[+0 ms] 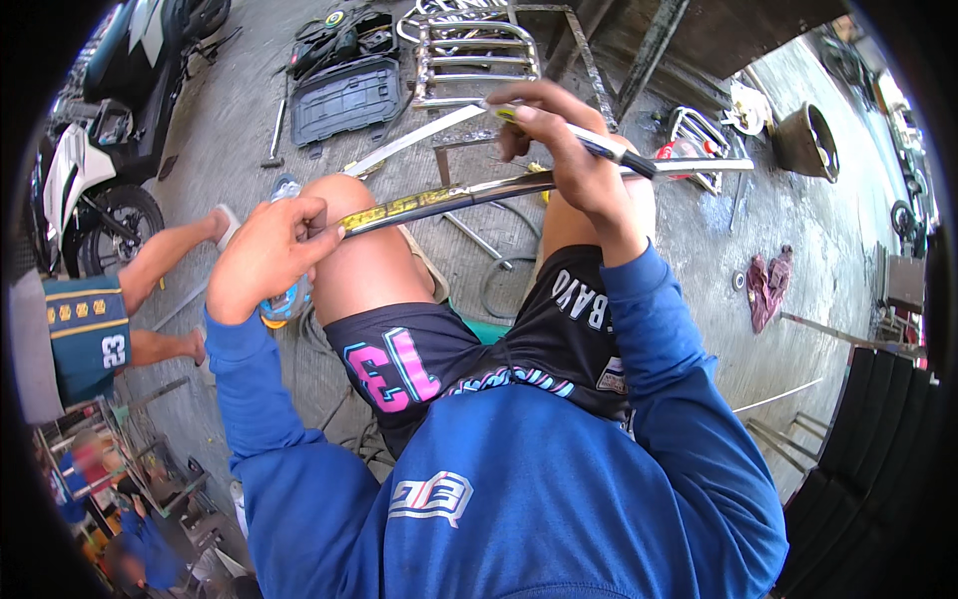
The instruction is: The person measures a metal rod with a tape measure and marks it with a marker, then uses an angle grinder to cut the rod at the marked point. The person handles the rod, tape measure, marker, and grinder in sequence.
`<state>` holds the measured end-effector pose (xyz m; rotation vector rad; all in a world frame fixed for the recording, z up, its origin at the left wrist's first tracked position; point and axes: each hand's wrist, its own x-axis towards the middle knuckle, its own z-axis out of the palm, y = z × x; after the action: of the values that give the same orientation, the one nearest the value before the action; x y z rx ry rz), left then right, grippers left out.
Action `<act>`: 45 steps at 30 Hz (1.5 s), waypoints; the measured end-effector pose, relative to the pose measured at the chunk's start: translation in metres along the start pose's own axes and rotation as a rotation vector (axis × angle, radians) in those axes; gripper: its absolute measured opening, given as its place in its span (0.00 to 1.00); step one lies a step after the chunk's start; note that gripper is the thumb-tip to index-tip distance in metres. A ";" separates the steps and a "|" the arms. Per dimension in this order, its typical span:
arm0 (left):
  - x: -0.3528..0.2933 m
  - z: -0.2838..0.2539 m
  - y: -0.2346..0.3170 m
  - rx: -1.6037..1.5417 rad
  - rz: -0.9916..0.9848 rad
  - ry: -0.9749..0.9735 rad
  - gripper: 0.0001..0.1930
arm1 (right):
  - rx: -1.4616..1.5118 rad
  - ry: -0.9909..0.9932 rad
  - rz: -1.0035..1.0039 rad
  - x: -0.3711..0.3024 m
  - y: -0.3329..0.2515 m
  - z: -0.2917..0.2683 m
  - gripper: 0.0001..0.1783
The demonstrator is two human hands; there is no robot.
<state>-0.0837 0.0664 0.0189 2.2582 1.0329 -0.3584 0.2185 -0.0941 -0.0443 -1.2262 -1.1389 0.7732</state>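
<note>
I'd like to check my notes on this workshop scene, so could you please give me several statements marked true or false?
1. The left hand holds the long, shiny metal tube near its left end. True.
2. The right hand holds a hammer. False: the right hand holds a white, black-ended marker pen.
3. A yellow strip with dark markings lies along the tube. True.
4. A crumpled maroon cloth lies to the person's left. False: it lies to the right.

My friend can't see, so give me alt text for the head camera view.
A seated person's left hand holds a shiny metal tube with a yellow strip along it; the right hand holds a pen. An open dark case and a metal rack lie on the grey floor.
</note>
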 end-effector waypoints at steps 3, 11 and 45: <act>0.001 0.002 -0.008 0.037 0.194 0.072 0.17 | -0.057 0.098 0.052 -0.006 -0.005 0.003 0.31; 0.003 0.008 -0.014 -0.005 0.217 0.108 0.18 | 0.075 0.243 -0.186 -0.033 -0.025 0.081 0.09; 0.004 0.010 -0.018 0.084 0.220 0.113 0.19 | -0.442 0.105 -0.520 -0.026 0.019 0.158 0.11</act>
<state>-0.0947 0.0714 0.0015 2.4624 0.8270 -0.1855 0.0627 -0.0645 -0.0762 -1.2261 -1.5048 0.0621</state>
